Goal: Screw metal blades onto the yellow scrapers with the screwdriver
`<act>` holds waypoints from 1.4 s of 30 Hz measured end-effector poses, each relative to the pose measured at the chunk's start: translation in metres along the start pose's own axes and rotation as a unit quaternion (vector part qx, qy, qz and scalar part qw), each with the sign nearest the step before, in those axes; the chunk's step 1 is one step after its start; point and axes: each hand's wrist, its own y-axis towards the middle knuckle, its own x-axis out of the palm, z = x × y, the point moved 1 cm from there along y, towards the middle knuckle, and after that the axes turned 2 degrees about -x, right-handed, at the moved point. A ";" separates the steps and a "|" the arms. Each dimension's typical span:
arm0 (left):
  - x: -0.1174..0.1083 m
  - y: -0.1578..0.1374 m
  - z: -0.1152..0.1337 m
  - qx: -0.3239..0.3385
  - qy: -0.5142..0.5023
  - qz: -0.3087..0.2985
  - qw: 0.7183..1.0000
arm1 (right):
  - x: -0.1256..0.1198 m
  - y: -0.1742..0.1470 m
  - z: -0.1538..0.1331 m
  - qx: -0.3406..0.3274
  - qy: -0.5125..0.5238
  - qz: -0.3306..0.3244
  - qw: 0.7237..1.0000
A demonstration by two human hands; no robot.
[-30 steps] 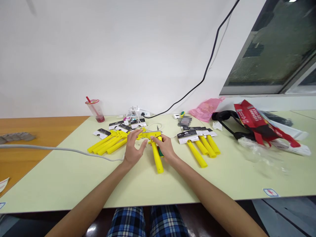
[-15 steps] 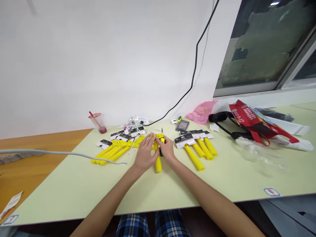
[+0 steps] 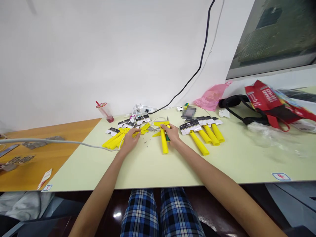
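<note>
A yellow T-shaped scraper handle point(image 3: 164, 143) lies on the table in front of me, its crossbar toward the wall. My right hand point(image 3: 172, 134) is closed on a screwdriver with a green-and-yellow handle point(image 3: 168, 137), its shaft pointing away; the thumb and fingertips rest on the T-shaped handle. To the left, my left hand point(image 3: 130, 140) has its fingers curled together beside yellow plastic pieces point(image 3: 144, 129); what they pinch is hidden. Small metal bits point(image 3: 145, 142) are scattered between the hands. Several yellow handles point(image 3: 115, 140) lie piled just left of my left hand.
Several yellow scrapers with black-and-white cards point(image 3: 199, 143) lie on the right. Behind are a drink cup point(image 3: 105, 112), a power strip point(image 3: 148, 110) and a pink bag point(image 3: 212, 97). Black headphones point(image 3: 237, 100) and a red package point(image 3: 268, 98) are farther right. A grey cable point(image 3: 74, 142) crosses from the left.
My left hand has left the T-shaped handle and moved left to the yellow pieces, uncovering small metal bits. My right hand stays at the handle with the screwdriver. The view has shifted.
</note>
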 end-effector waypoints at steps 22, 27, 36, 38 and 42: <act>0.017 -0.016 0.001 0.119 0.076 -0.213 0.967 | -0.008 0.010 0.015 0.005 -0.039 -0.054 0.998; 0.019 -0.014 -0.004 0.111 0.069 -0.211 0.969 | -0.008 0.010 0.015 0.013 -0.036 -0.050 0.998; 0.013 -0.014 -0.007 0.117 0.092 -0.196 0.969 | -0.008 0.008 0.014 0.014 -0.053 -0.057 0.997; 0.012 -0.014 -0.009 0.115 0.087 -0.197 0.970 | -0.007 0.008 0.014 0.018 -0.061 -0.055 0.997; 0.013 -0.013 -0.011 0.104 0.069 -0.197 0.972 | -0.007 0.007 0.013 0.030 -0.066 -0.040 0.997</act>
